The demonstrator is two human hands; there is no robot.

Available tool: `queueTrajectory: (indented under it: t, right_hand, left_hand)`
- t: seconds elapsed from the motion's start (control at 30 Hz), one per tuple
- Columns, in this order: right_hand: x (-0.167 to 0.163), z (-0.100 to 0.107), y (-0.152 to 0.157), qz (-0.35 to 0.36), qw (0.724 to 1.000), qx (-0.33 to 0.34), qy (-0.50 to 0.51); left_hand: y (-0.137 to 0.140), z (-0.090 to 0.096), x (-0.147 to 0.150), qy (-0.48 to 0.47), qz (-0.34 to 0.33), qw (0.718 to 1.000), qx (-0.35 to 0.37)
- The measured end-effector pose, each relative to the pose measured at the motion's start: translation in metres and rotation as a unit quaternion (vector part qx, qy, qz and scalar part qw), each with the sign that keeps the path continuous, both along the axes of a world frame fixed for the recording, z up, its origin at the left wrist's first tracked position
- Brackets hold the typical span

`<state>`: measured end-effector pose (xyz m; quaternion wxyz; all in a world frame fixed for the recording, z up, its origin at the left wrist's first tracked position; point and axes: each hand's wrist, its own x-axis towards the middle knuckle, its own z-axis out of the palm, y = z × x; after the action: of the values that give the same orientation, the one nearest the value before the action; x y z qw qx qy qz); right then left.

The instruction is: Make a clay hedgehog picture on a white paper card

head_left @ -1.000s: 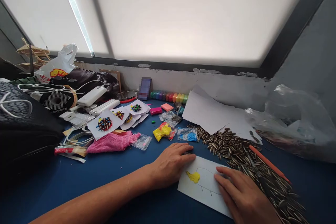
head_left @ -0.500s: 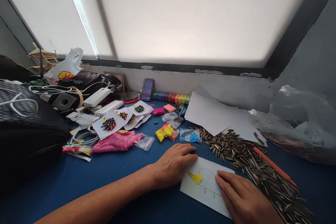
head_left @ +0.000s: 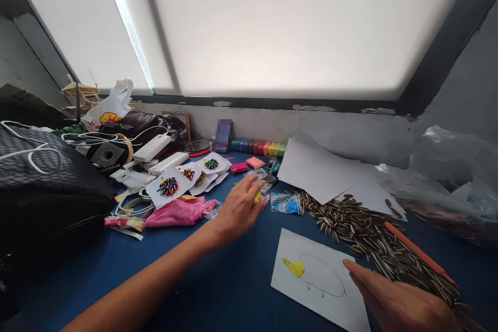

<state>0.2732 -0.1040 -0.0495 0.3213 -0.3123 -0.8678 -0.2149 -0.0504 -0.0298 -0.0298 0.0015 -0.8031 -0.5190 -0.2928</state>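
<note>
My left hand (head_left: 241,206) reaches over the yellow clay (head_left: 257,197) and its packet, fingers stretched out and apart. It covers most of the packet, and I cannot tell whether it touches. At the card's right edge is my right hand (head_left: 404,295), fingers extended and nothing visible in them. On the white card (head_left: 290,288) a pencilled oval body with short legs is drawn, and flattened yellow clay (head_left: 297,268) fills the pointed head. A packet of blue clay (head_left: 287,204) lies right of my left hand.
Striped sunflower seeds (head_left: 342,218) spread on the right, with an orange pen (head_left: 420,253) across them. White paper sheets (head_left: 315,168) lie behind. Finished seed-and-clay cards (head_left: 155,192), a pink cloth (head_left: 177,212) and a black bag (head_left: 58,207) are on the left.
My left hand has left the card and moved up and left to the yellow clay packet. The right hand has slid right, uncovering more of the drawn oval.
</note>
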Motion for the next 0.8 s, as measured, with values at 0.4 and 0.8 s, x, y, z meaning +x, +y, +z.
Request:
queueTrajectory:
  t: [0.4, 0.8]
  right_hand:
    - [-0.015, 0.031, -0.007, -0.051, 0.998, -0.001, -0.043]
    - [-0.016, 0.025, 0.002, -0.033, 0.999, -0.002, -0.029]
  left_hand:
    - [0.011, -0.015, -0.025, 0.032, 0.026, 0.998, -0.047]
    - [0.005, -0.01, -0.014, -0.041, -0.009, 0.998, -0.039]
